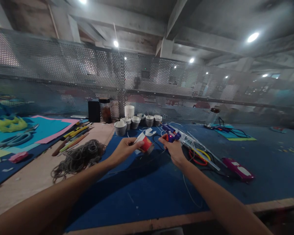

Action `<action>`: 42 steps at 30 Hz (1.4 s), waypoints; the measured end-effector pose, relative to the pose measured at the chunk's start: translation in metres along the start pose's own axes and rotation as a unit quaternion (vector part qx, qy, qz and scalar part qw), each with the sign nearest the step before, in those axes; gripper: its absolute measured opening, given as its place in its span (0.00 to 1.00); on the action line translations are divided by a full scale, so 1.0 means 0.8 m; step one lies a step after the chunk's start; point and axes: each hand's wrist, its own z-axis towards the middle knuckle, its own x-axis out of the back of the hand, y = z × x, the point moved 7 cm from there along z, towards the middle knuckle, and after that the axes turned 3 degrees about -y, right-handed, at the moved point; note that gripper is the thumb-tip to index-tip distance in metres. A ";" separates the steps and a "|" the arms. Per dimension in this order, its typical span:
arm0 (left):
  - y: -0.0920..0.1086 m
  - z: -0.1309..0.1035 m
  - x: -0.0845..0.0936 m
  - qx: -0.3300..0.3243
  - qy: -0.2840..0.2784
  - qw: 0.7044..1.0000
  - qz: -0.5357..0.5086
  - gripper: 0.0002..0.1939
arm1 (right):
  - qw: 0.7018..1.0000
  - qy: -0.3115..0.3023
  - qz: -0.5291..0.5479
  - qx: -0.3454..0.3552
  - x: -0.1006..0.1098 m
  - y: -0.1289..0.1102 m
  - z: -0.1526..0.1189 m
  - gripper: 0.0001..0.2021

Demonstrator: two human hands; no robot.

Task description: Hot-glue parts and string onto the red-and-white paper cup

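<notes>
Above the blue tabletop, my left hand [126, 148] is closed around a small red paper cup [146, 144], tilted on its side, with a white part near my fingers. To its right my right hand [172, 150] is wrapped on the handle of a blue glue gun [171, 135], which has a small red light lit. A long clear glue stick [186, 138] sticks out of its back. A gap separates the glue gun from the cup. White paper scraps [150, 132] lie just behind the cup.
Several small grey cups [120, 128] stand at the back by stacked white cups [129, 111] and a brown jar [105, 111]. Left lie tangled grey cord [82, 156], pens [75, 132], scissors [18, 137] and coloured paper [51, 128]. A purple pouch-like object [238, 169] lies right.
</notes>
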 end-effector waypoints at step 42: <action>0.004 0.001 0.026 0.001 0.116 0.993 -0.021 0.18 | 0.962 -0.109 -0.249 0.006 -0.036 -0.004 -0.051 0.21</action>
